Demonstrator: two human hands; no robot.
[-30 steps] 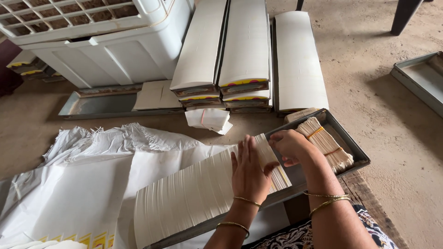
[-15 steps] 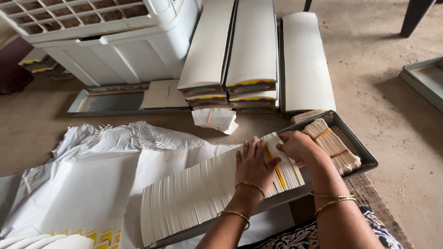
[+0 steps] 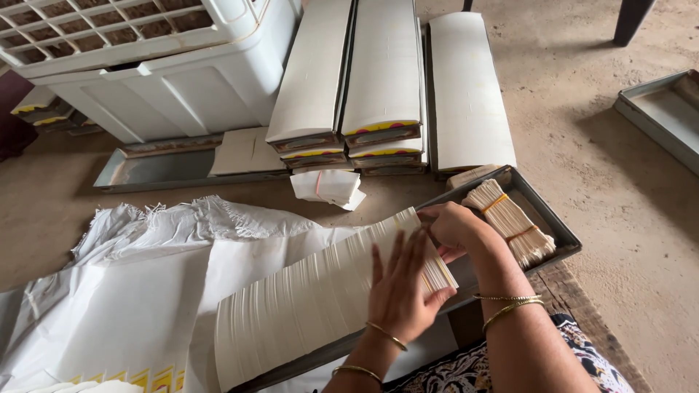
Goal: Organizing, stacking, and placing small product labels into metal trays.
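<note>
White paper packets (image 3: 313, 306), stood on edge in one long fanned row, fill most of a shallow grey metal tray (image 3: 561, 244) on the dusty floor. Left hand (image 3: 402, 287) lies flat on the row, fingers spread and apart, pressing the packets without clamping any. Right hand (image 3: 453, 227) is curled at the row's right end; fingers close around the last few packets, though the exact pinch is hidden behind the knuckles. Beyond it, at the tray's far end, two banded bundles (image 3: 510, 222) lie finished, tied with orange bands. Judged progress: early to middle, since the two bundles are small against the long unbanded row. Behind stand stacked flat white boxes (image 3: 382, 73) and a white plastic crate (image 3: 167, 80); a white sack (image 3: 116, 291) lies left of the tray.
</note>
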